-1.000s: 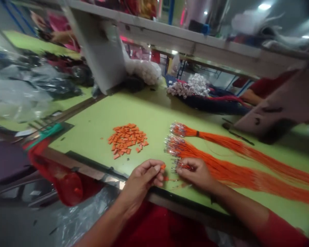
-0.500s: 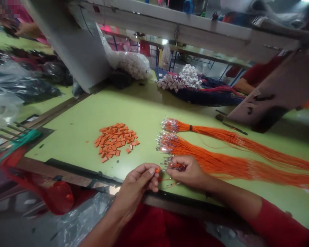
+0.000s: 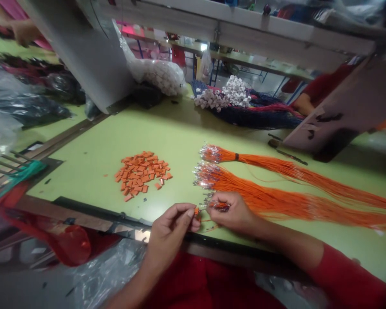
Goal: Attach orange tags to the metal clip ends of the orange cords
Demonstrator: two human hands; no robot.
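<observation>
Between the thumb and fingers of my left hand (image 3: 175, 221) is a small orange connector housing (image 3: 196, 210). My right hand (image 3: 230, 212) is closed on several orange wires (image 3: 220, 206) with metal terminals at their ends. One wire end reaches from the right fingertips towards the housing; whether it is inside cannot be made out. Beyond my hands lie a loose bundle of orange wires (image 3: 241, 186) and a second bundle (image 3: 260, 165) bound with a black band. A pile of orange housings (image 3: 143, 171) lies to the left on the green table (image 3: 93, 171).
White connectors on dark wires (image 3: 236, 92) lie at the back, with a clear bag of pale parts (image 3: 164, 77) beside them. A grey upright panel (image 3: 83, 56) stands left, another panel (image 3: 341, 107) right. Other people's hands show at far left (image 3: 24, 32) and right (image 3: 304, 104).
The view has shifted slightly. Both hands stay close together at the table's front edge, still holding the housing and the wires; the fingers have moved only a little.
</observation>
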